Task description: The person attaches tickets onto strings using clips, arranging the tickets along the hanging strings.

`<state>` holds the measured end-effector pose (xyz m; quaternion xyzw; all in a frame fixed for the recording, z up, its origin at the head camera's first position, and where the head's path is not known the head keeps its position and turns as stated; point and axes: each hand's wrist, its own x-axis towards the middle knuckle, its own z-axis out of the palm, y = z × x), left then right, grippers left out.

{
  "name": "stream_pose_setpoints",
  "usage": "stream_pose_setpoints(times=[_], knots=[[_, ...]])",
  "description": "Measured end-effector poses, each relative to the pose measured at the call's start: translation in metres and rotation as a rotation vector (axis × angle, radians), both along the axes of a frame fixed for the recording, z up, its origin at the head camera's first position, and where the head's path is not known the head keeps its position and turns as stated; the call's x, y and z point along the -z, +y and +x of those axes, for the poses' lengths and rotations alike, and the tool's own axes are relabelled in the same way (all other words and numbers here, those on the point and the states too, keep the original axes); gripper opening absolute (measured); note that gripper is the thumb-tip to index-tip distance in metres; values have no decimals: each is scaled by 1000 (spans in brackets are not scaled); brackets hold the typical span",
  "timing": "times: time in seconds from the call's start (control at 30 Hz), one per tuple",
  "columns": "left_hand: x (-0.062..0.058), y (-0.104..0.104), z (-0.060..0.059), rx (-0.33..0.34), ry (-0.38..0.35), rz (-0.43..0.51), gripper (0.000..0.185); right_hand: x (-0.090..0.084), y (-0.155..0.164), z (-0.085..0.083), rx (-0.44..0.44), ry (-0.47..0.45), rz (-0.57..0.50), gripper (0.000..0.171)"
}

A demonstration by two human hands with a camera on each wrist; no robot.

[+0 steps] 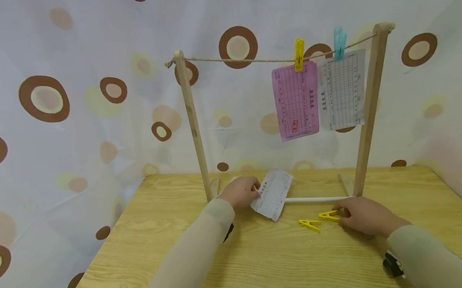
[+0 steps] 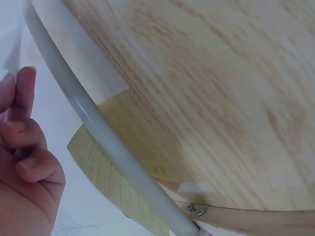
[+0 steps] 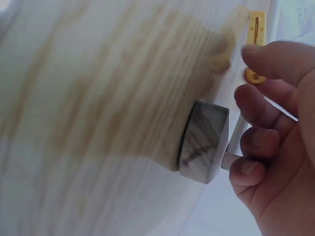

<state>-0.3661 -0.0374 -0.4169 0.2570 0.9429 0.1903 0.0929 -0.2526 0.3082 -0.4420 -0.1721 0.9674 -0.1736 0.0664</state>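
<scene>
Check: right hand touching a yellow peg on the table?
Touching. In the head view the right hand's fingertips meet the end of the nearer yellow peg with no gap; the other peg lies apart.

Looks to me like a staged recording booth, not a home: white curtain with brown circles (image 1: 42, 97) closes off all sides, light wood-grain table (image 1: 268, 270), small wooden drying frame with twine line (image 1: 196, 133), pegged paper forms (image 1: 318, 96).
</scene>
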Motion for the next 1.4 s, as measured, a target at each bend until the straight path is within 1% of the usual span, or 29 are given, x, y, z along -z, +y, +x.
stream_pose_setpoints(times=[0.1,0.2,0.5,0.63,0.77,1.03,1.2,1.3,1.4], knots=[[-1,-2,3,-5,26,4,9,-1,-2,2,44,-4,-42,35],[-2,-3,5,-3,47,14,8,-3,-3,4,72,7,-74,34],[-10,-9,15,6,61,75,12,-17,-6,5,34,53,-152,31],[-13,-11,19,8,52,121,13,-22,-8,5,34,83,-144,31],[-17,-14,23,8,60,161,12,-30,-10,6,28,120,-160,32],[-25,-19,28,15,79,186,10,-44,-12,7,34,151,-195,32],[-29,-25,34,19,82,239,8,-56,-15,10,34,188,-204,34],[-30,-30,34,25,78,287,6,-65,-17,11,31,212,-217,34],[-30,-35,35,33,87,316,7,-74,-19,12,30,228,-233,32]])
